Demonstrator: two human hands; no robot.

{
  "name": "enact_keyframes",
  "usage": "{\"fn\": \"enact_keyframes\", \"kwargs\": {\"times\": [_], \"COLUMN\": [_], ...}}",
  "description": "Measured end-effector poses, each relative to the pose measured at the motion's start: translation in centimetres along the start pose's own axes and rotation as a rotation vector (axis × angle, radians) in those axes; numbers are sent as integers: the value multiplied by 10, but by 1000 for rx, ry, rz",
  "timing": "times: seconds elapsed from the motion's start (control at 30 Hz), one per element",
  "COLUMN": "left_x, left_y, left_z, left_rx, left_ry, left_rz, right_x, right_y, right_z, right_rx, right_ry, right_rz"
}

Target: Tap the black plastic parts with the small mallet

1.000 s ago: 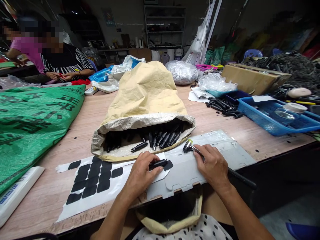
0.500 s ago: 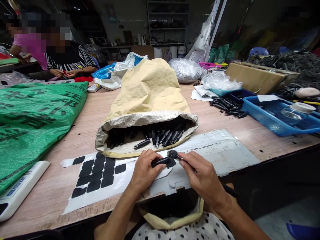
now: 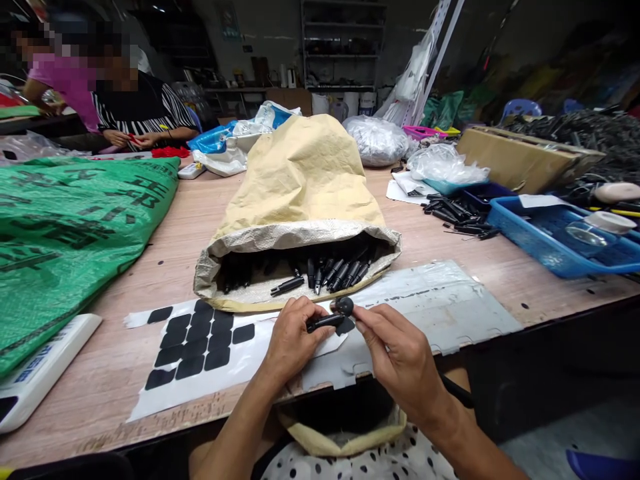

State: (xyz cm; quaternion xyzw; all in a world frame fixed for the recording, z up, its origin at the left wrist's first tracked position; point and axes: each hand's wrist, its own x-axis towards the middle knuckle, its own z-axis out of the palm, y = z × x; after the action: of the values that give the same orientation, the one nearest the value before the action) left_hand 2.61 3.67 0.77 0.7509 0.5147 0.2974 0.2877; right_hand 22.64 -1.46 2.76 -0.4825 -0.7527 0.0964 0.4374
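Note:
My left hand (image 3: 294,337) is closed around a black tube-shaped part (image 3: 324,321), which points to the right. My right hand (image 3: 397,340) pinches a small piece with a dark rounded end (image 3: 344,306); its exact kind is unclear. That rounded end sits just above the tube's right tip, and I cannot tell whether they touch. A dark flat patch (image 3: 345,327) shows at the tip, under both. Left of my hands, a white backing sheet (image 3: 150,403) carries several black rounded-square stickers (image 3: 195,348). Behind my hands lies a beige sack (image 3: 305,173), its mouth facing me, with several black tube parts (image 3: 345,273) inside.
A grey board (image 3: 450,307) lies at the table's front edge. An open sack (image 3: 345,447) hangs at my lap. Left are a green sack (image 3: 75,247) and a white device (image 3: 50,373); right, a blue basket (image 3: 560,257) and loose black parts (image 3: 453,212). A co-worker (image 3: 145,110) sits far left.
The rounded end in my right hand has turned slightly and moved a little up beside the tube tip. My left hand keeps its hold. The whole view has shifted slightly.

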Motion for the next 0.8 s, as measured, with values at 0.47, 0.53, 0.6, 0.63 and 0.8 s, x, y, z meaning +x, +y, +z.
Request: {"fn": "enact_keyframes", "kwargs": {"times": [0.47, 0.53, 0.6, 0.63, 0.8], "left_x": [-1, -1, -1, -1, -2], "left_y": [5, 5, 4, 4, 3], "left_z": [-3, -4, -4, -4, -5], "left_rx": [45, 50, 49, 46, 10], "left_ry": [-3, -10, -19, -24, -36], "left_rz": [22, 22, 18, 16, 1], "right_x": [-4, -5, -7, -8, -11], "right_y": [48, 68, 84, 90, 98], "right_z": [-29, -34, -36, -35, -29], "right_rx": [-181, -330, -450, -493, -613], "right_ry": [82, 92, 95, 97, 124], "right_rz": [116, 147, 164, 164, 142]}}
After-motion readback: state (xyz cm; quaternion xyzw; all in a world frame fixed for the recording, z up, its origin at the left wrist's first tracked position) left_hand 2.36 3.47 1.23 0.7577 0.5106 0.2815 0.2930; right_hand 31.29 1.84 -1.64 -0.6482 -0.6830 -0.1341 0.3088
